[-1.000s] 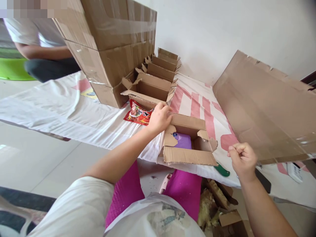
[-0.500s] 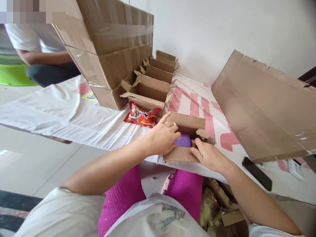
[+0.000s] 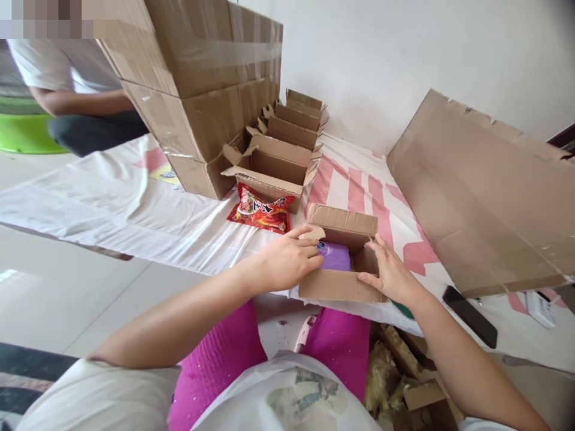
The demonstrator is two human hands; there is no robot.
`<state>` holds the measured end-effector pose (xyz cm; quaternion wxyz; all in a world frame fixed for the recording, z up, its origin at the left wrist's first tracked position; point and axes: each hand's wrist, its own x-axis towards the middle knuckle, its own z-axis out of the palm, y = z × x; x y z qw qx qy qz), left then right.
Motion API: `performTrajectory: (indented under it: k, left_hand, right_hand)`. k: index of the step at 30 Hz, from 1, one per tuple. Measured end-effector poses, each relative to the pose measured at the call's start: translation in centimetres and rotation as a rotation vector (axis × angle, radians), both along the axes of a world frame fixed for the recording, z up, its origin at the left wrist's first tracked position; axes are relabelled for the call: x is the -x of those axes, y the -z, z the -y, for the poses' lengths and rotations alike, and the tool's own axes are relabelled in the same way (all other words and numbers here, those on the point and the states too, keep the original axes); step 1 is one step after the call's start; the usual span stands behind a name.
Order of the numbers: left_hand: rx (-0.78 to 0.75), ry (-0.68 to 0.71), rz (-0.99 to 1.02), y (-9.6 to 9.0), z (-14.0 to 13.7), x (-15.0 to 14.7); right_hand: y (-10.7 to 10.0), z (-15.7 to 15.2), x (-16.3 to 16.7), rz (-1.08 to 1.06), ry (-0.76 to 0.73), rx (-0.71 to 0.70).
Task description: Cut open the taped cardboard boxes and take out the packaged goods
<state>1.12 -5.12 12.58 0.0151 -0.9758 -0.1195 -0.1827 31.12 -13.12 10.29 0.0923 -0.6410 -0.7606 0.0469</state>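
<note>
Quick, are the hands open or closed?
Left hand: at the left end of the box; grip can't be told.
Right hand: open, at the box's right end.

Around one purple pack (image 3: 336, 257), we're counting two hands (image 3: 287, 262) (image 3: 395, 275), one red bag (image 3: 261, 208) at ten o'clock, one phone (image 3: 469, 317) at four.

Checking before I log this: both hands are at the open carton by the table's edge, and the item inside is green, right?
No, the item inside is purple, per the head view; left hand and right hand are at the carton.
</note>
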Motion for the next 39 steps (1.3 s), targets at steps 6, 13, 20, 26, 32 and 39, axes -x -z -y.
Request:
performTrajectory:
  k: [6,13,20,26,32,39]
  left_hand:
    - [-0.014,-0.249,0.026,0.6,0.5,0.4]
    - [0.171,-0.360,-0.098,1.5,-1.3,2.0]
    - [0.286,-0.385,-0.050,2.5,-2.4,1.7]
    - [0.387,-0.431,0.116,3.4,-2.9,0.7]
    - [0.493,-0.494,0.111,3.0,-2.7,0.2]
    - [0.536,-0.503,0.045,2.9,-1.8,0.6]
  right_hand:
    - [0.1,-0.1,-1.2,-0.149,-0.085,0.049]
    - [0.9,-1.5,-2.2,-0.203,-0.160,-0.044]
    - [-0.3,-3.6,-1.7,-0.440,-0.047,0.045]
    - [-0.1,-4.1,-1.4,-0.853,0.161,0.077]
    - [0.7,-4.2,-1.1,-0.932,0.284,0.020]
    - [1.2,-3.5,-0.5,-0.904,0.266,-0.133]
